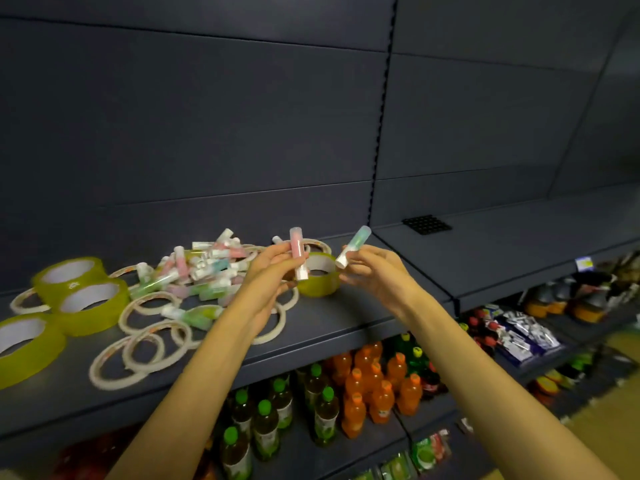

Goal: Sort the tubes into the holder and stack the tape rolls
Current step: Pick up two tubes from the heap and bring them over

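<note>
My left hand (273, 268) grips a pink tube (298, 252) held upright above the shelf. My right hand (377, 268) pinches a green tube (354, 245) tilted to the right, white cap down. A pile of pink and green tubes (204, 263) lies on the dark shelf (346, 317) behind my left hand. The black grid holder (426, 224) lies flat on the shelf to the right, apart from both hands. Wide yellow tape rolls (86, 296) sit at the left, one more yellow tape roll (320, 275) between my hands, and several thin white tape rolls (145, 344) lie scattered flat.
Dark back panels rise behind the shelf. Below the shelf's front edge stand orange bottles (374, 382) and green-capped bottles (263, 420). Packaged goods (526, 334) fill lower shelves at the right.
</note>
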